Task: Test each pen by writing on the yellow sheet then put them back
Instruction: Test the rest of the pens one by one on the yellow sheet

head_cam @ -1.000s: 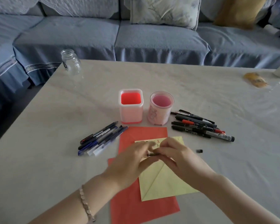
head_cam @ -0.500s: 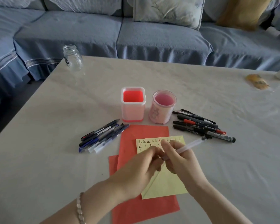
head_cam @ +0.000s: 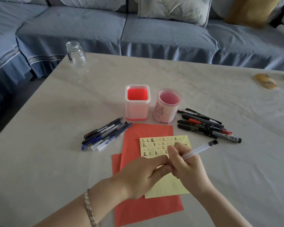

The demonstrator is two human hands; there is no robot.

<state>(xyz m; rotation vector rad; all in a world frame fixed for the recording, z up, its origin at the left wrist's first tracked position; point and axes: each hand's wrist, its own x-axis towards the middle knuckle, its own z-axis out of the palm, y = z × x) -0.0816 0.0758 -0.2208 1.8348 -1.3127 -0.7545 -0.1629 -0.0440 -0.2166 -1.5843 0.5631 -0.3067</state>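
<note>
The yellow sheet (head_cam: pixel 154 145) lies on red paper (head_cam: pixel 146 131) and carries rows of small written marks. My right hand (head_cam: pixel 187 167) grips a clear pen (head_cam: pixel 198 149) over the sheet, its black end pointing up and to the right. Against it, my left hand (head_cam: pixel 141 176) pinches the pen's near end, and the tip is hidden between the fingers. Left of the sheet lie several blue and black pens (head_cam: pixel 105 135). Several black and red markers (head_cam: pixel 206 126) lie to its right. Behind the sheet stand a square pink holder (head_cam: pixel 137 110) and a round pink holder (head_cam: pixel 166 112), both with nothing inside.
A glass jar (head_cam: pixel 75 54) stands at the table's far left corner. A yellowish packet (head_cam: pixel 265 81) lies at the far right. A blue sofa (head_cam: pixel 154 33) runs behind the table. The table's left edge drops to dark floor.
The pen has lifted from lying flat over the sheet to slanting up to the right in my right hand. My left hand has stayed at its near end.
</note>
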